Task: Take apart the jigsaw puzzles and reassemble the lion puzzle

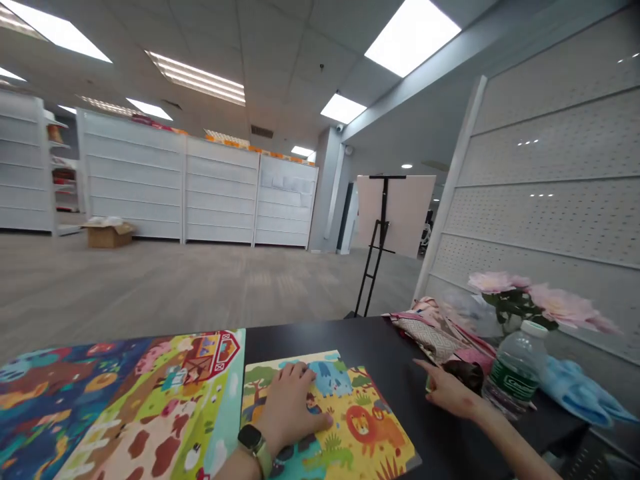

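The fingers (295, 373) of my left hand (291, 405) lie flat and slightly parted on the animal picture (357, 393), with the thumb spread wide to the right; they grip nothing that I can see. I have a watch (253, 440) with a pale green strap on that wrist. The animal picture rests on the black table (400, 363) in front of me, with a lion, an elephant and a crocodile showing around my hand.

My right hand (450, 392) is out over the table, to the right of that picture and apart from it. Its index finger points forward and left, and the other fingers are curled in. A sliver of green (428, 383) shows by my fingertips, too small for me to tell what it is or whether I am holding it.

Just left of the animal picture lies a farm picture (165, 413) with a cow and a red barn, and beyond that a dark blue sea picture (65, 407). Near my right wrist stands an upright water bottle (515, 373) with a white cap. Pink flowers (555, 303) rise behind it, a patterned cloth (425, 333) is bunched to its left, and a light blue cloth (580, 393) lies to its right.
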`<action>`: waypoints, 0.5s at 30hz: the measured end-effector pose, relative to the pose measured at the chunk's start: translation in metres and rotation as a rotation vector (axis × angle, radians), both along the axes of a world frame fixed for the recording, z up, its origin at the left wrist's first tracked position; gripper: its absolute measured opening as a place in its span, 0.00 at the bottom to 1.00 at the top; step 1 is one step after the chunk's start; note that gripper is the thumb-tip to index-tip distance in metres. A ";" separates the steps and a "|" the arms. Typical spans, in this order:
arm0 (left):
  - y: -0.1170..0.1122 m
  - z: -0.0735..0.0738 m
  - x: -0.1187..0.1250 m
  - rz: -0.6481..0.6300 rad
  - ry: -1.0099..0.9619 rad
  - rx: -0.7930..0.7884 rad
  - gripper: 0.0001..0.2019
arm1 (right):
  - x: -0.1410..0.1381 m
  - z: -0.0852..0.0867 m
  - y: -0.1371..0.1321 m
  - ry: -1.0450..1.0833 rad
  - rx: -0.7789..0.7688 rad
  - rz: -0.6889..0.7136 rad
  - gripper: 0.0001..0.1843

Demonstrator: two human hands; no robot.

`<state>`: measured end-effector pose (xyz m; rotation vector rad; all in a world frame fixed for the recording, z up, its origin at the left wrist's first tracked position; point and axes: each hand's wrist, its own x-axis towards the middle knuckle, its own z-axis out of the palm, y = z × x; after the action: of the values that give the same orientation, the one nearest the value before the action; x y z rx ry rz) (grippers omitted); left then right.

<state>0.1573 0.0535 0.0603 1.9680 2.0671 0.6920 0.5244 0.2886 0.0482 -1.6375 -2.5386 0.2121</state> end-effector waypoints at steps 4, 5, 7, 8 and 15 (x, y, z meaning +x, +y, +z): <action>0.001 -0.003 -0.001 -0.003 -0.015 0.025 0.35 | -0.016 0.011 0.018 0.018 -0.051 0.045 0.44; 0.002 -0.004 -0.002 -0.004 -0.024 0.031 0.35 | -0.015 0.015 0.022 0.021 -0.082 0.057 0.41; 0.003 -0.006 -0.003 -0.011 -0.041 0.039 0.36 | -0.007 0.022 0.027 0.024 -0.143 0.081 0.38; 0.004 -0.007 -0.004 -0.014 -0.047 0.041 0.37 | -0.001 0.024 0.028 0.024 -0.168 0.094 0.38; 0.003 -0.005 -0.002 -0.007 -0.029 0.043 0.35 | 0.039 0.025 0.010 -0.038 -0.183 0.132 0.43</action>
<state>0.1549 0.0560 0.0557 1.9756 2.0440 0.7650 0.5633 0.2989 0.0728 -1.5448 -2.7308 0.4414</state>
